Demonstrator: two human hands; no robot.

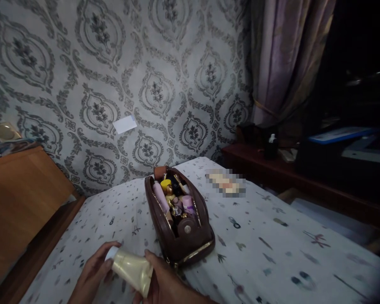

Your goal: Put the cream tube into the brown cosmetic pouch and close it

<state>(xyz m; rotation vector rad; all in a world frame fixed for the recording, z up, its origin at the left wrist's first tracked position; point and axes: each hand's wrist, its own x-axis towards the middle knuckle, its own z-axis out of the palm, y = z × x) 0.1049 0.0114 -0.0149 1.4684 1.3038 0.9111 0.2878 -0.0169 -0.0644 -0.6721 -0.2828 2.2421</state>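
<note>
Between my two hands lies a pale yellow squeeze tube [131,270] with a white cap, tilted, cap end to the left. My left hand [93,270] is closed on the cap end, thumb and fingers around it. Closed on the flat sealed end is my right hand [161,278], its thumb on top. Just beyond stands a dark brown cosmetic bag [193,240], its zip open. Inside it are a pink tube [161,196], a yellow-lidded container [166,184], a lilac bottle [188,204] and several small items, partly hidden by one another.
The bag rests on a patterned white sheet [256,253]. A blurred-out flat item [226,183] lies to its right. An orange-brown wooden cabinet [25,211] stands at left, a dark red shelf [250,162] with a small dark bottle [271,147] at right. Patterned wallpaper [177,105] is behind.
</note>
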